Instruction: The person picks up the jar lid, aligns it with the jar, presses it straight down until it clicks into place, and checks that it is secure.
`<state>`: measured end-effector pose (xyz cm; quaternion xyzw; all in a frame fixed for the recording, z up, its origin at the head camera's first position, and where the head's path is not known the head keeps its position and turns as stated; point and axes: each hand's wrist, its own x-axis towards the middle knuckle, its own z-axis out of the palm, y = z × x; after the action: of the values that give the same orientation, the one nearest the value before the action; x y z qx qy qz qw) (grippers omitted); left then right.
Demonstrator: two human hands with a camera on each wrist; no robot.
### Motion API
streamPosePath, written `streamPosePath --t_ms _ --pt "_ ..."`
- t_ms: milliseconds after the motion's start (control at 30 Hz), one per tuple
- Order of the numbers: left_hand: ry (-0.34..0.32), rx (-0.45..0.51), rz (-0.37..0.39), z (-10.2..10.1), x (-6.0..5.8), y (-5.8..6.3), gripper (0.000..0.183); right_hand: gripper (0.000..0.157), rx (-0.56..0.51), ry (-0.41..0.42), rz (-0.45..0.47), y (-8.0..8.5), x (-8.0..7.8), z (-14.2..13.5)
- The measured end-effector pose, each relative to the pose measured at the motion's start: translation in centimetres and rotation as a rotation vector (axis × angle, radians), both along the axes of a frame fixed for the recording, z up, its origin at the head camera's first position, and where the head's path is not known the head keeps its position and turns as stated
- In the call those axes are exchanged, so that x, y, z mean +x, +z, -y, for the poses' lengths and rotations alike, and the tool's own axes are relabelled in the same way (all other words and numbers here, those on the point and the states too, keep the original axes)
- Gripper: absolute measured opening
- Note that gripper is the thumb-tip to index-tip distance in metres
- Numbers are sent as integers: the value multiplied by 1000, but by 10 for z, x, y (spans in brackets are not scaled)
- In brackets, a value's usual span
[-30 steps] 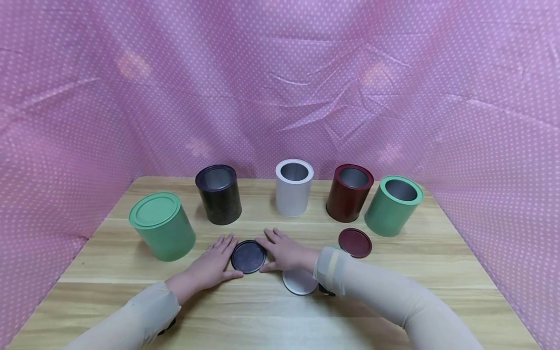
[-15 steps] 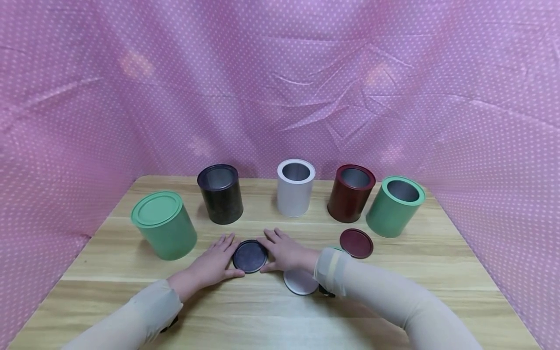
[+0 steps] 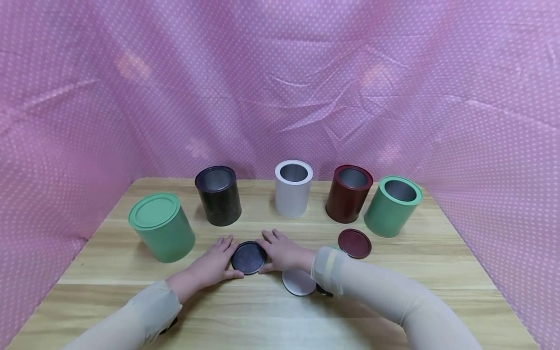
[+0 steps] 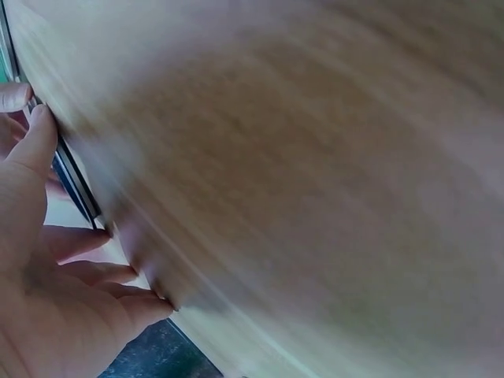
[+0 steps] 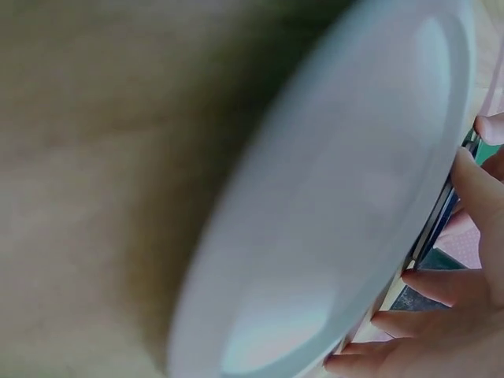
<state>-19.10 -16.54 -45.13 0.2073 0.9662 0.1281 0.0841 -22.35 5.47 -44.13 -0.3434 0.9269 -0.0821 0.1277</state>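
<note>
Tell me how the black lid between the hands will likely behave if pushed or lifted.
The black lid is probably stiff, given its crisp round outline. Seemingly flat on the table, it would likely slide rather than roll. Being thin, it is presumably light.

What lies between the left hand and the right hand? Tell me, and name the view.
The black lid lies between the left hand and the right hand, on the wooden table; the head view shows it.
</note>
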Motion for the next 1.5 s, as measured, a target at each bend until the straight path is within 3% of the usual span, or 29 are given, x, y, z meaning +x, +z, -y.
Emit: streamPosePath --t_ms 300,767,967,1100,1267,1500 --pt "18 18 28 -3 1 1 84 78 -25 7 15 -6 -1 0" --pt "43 91 87 5 -9 10 85 76 -76 54 8 -3 -6 2" --pt "55 162 59 11 -13 15 81 67 -202 121 -58 0 -13 3" --pt "60 221 66 14 -16 16 83 56 -340 148 22 3 -18 2" --pt "48 304 51 16 -15 18 84 65 -457 116 160 2 -22 -1" --pt "66 373 41 18 -15 24 83 73 -533 58 184 3 -27 -5"
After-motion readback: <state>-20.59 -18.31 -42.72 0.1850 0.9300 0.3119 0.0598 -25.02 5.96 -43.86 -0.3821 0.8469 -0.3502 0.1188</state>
